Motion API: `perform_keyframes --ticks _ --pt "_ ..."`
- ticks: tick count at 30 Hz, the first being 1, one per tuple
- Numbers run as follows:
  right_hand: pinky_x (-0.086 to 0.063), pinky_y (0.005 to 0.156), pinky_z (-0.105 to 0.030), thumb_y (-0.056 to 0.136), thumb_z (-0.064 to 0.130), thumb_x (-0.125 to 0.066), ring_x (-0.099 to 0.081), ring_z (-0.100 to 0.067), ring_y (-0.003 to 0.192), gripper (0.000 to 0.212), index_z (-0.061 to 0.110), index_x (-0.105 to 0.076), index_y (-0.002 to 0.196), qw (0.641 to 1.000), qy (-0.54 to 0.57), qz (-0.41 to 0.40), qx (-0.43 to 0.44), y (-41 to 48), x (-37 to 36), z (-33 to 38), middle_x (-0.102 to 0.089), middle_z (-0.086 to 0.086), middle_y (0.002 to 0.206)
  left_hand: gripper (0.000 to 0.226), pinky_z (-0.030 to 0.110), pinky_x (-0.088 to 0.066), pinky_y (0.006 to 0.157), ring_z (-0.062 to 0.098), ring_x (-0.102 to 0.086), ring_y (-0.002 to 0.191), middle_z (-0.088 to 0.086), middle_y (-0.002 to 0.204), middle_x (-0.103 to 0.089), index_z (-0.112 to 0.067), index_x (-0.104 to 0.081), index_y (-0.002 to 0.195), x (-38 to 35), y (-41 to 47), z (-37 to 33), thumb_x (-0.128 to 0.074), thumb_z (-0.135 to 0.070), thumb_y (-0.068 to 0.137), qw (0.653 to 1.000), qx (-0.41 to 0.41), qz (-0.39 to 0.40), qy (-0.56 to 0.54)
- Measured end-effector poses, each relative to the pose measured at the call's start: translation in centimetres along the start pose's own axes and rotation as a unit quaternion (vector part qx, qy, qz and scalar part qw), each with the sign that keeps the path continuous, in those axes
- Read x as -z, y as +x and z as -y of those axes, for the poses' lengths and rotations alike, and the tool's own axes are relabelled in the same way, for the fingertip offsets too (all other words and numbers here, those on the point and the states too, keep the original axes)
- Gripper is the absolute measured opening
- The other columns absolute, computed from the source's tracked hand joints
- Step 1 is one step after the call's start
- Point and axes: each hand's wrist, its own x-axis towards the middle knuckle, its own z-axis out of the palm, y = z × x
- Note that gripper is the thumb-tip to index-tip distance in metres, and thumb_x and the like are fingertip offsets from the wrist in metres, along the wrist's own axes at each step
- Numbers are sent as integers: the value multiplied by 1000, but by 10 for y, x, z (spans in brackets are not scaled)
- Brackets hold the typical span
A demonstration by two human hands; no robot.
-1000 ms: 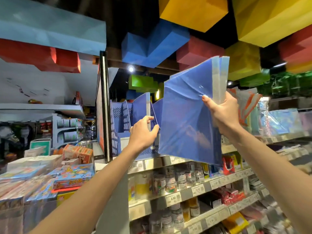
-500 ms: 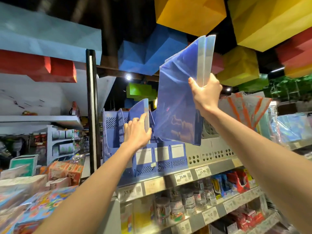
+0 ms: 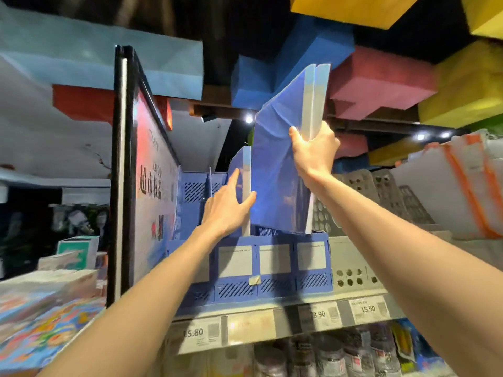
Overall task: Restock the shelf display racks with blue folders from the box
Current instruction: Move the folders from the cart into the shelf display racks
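Observation:
My right hand [image 3: 313,152] grips a small stack of blue folders [image 3: 280,170] by the spine edge, upright, with the lower edge at the top of the blue display rack [image 3: 275,270] on the top shelf. One blue folder [image 3: 243,170] stands in the rack just left of the stack. My left hand [image 3: 228,205] lies against that standing folder with fingers mostly straight and the thumb on its near edge. The box is not in view.
Grey perforated racks [image 3: 353,270] sit right of the blue rack, with orange-striped items [image 3: 462,186] beyond. A tall black-framed sign panel [image 3: 128,170] walls off the left. Price tags [image 3: 367,308] line the shelf edge; jars fill the shelf below. Coloured boxes lie at lower left.
My right hand has brought the folder stack down and to the right, over the rack. My left hand slid up along the standing folder. The camera moved closer to the shelf.

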Motion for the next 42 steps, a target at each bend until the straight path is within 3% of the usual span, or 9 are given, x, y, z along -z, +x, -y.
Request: perform_keyframes --ticks 4,7,16,20,25,29,32,38,42 --pt "-31 59 -16 93 30 -67 -55 -24 85 31 2 -64 106 999 24 28 -22 -4 -24 -15 -65 -10 94 73 41 -46 82 28 -65 95 4 108 -72 -34 -9 161 5 2 10 -45 -51 100 1000 1 6 0" --pt "-31 61 -17 93 32 -66 -58 -29 91 32 4 -63 106 998 32 44 -30 -9 -38 -22 -66 -13 98 69 40 -40 65 22 -56 68 -3 73 -60 -34 -5 161 10 2 18 -39 -49 103 1000 -1 8 14" --pt "-44 73 -35 96 36 -64 -55 -28 95 39 3 -62 117 998 14 58 -29 -14 -61 -28 -66 -16 108 65 38 -40 106 27 -54 130 4 149 -53 -36 -4 161 19 -9 26 -36 -50 106 999 -7 24 -46" --pt "-44 78 -27 97 35 -61 -47 -24 95 39 3 -60 120 998 21 54 -12 -4 -57 -23 -63 -14 112 68 34 -41 72 17 -55 73 -1 91 -63 -34 -2 161 19 -7 26 -40 -40 105 998 10 11 -60" --pt "-38 73 -21 98 36 -60 -40 -14 95 40 5 -58 124 998 18 59 1 -8 -52 -12 -63 -13 117 79 33 -34 57 19 -42 60 4 63 -46 -20 10 160 20 -3 26 -41 -18 101 997 53 38 -46" --pt "-33 63 -8 99 33 -59 -39 -14 92 40 2 -58 125 998 6 55 30 -6 -38 3 -64 -14 118 34 33 -31 52 18 -40 57 6 72 -51 1 -36 132 18 -3 26 -38 -14 102 997 75 -14 -28" --pt "-36 66 -5 99 34 -59 -42 -16 91 40 1 -59 123 998 13 45 49 4 -28 16 -64 -14 116 16 37 -35 55 26 -49 66 16 89 -61 -6 -40 113 14 -5 23 -39 -16 101 994 91 -66 4" --pt "-27 70 -12 98 35 -59 -41 -15 96 39 2 -60 120 997 21 18 79 21 -23 40 -64 -9 113 18 40 -37 61 35 -57 74 14 88 -66 -7 -41 116 11 -6 17 -40 -16 100 987 87 -99 90" --pt "-27 69 -9 98 34 -61 -44 -15 92 38 2 -62 119 995 9 13 97 24 -21 49 -65 -12 112 42 39 -36 63 33 -55 73 15 91 -66 -3 -34 139 14 -3 19 -41 -19 101 988 90 -87 94"
